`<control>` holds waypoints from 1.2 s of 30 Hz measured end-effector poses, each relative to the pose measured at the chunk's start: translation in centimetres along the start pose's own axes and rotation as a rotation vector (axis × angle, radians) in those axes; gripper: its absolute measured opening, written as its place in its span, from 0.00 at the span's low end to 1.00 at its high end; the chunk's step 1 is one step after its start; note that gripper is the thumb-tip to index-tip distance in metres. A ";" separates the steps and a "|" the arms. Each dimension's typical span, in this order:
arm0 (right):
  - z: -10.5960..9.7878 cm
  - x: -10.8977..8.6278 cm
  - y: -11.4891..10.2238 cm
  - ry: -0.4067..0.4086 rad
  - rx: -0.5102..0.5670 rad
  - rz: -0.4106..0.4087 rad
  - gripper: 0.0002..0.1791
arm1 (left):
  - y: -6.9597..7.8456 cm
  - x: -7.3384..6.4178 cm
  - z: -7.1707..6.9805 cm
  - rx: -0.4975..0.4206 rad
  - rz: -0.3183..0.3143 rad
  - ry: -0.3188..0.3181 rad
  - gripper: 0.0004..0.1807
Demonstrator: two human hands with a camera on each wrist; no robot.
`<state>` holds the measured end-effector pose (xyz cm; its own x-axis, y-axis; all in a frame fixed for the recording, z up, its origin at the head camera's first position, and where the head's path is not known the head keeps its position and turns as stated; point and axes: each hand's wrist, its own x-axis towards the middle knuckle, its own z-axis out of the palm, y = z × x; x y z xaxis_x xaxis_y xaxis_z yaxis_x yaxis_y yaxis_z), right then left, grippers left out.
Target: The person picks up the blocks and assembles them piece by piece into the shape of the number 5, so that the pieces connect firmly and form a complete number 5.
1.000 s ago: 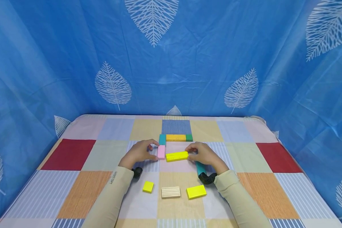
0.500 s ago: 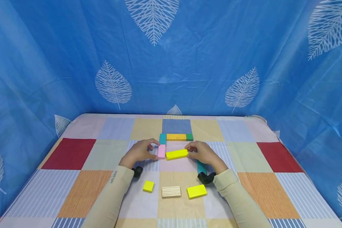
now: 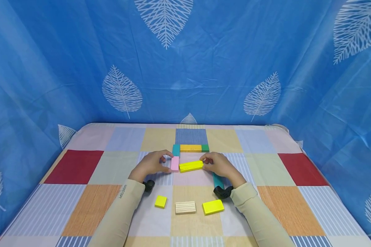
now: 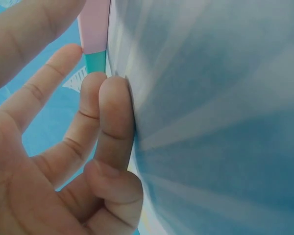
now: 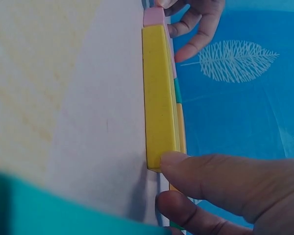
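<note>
In the head view my left hand [image 3: 150, 163] holds a pink block [image 3: 175, 164] between thumb and index finger, one at each end; the other fingers curl below. The block's far end meets a teal block [image 3: 176, 150]. My right hand [image 3: 218, 165] pinches the right end of a long yellow block [image 3: 190, 166]. Its left end comes right up to the pink block's near end, and it slants slightly, right end farther away. The right wrist view shows the thumb on the corner of the yellow block [image 5: 159, 98]. Under my right wrist lies another teal block [image 3: 217, 180], partly covered.
An orange-yellow block [image 3: 190, 148] and a green block [image 3: 205, 148] continue in a row from the far teal block. Nearer me lie a small yellow square block [image 3: 160, 201], a ridged wooden block [image 3: 185, 207] and a yellow rectangular block [image 3: 213, 207] on the patchwork cloth [image 3: 111, 219].
The long yellow block has shifted slightly away from me with my right hand, its right end a little more. My left hand keeps its hold on the pink block.
</note>
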<state>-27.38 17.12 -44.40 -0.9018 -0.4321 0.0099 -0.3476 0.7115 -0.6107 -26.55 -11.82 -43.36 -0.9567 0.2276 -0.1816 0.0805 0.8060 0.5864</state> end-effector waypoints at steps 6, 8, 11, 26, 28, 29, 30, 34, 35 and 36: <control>0.0 0.0 -0.1 0.003 -0.001 -0.003 0.12 | 0.0 0.0 0.0 -0.001 -0.004 0.002 0.31; -0.1 0.0 -0.1 0.000 0.001 0.000 0.13 | 0.0 0.0 0.0 0.002 0.000 0.001 0.32; -0.1 0.0 -0.1 -0.006 0.006 0.003 0.13 | 0.0 0.1 0.0 0.001 -0.001 0.001 0.31; -0.4 0.0 -0.1 -0.031 0.022 0.004 0.13 | 0.1 -0.1 0.0 -0.003 0.004 0.009 0.31; -0.5 0.0 -0.2 -0.032 0.028 0.009 0.13 | 0.2 -0.1 -0.1 -0.003 0.006 0.010 0.31; -0.5 0.0 -0.2 -0.033 0.033 0.012 0.14 | 0.2 -0.1 -0.1 -0.002 0.006 0.010 0.31; -0.5 -0.1 -0.2 -0.037 0.035 0.013 0.14 | 0.2 -0.1 0.0 -0.003 0.007 0.009 0.31; -0.7 -0.2 0.0 -0.054 0.059 0.023 0.16 | 0.1 -0.1 0.0 -0.012 0.007 0.000 0.31; -0.7 -0.3 0.1 -0.059 0.068 0.022 0.16 | 0.0 -0.1 0.1 -0.019 0.006 -0.005 0.31; -0.8 -0.4 0.2 -0.062 0.077 0.019 0.17 | -0.1 -0.1 0.0 -0.025 0.008 -0.010 0.31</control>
<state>-27.31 17.84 -43.88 -0.8893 -0.4545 -0.0499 -0.3078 0.6758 -0.6697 -26.45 -11.91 -43.44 -0.9530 0.2398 -0.1850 0.0809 0.7901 0.6076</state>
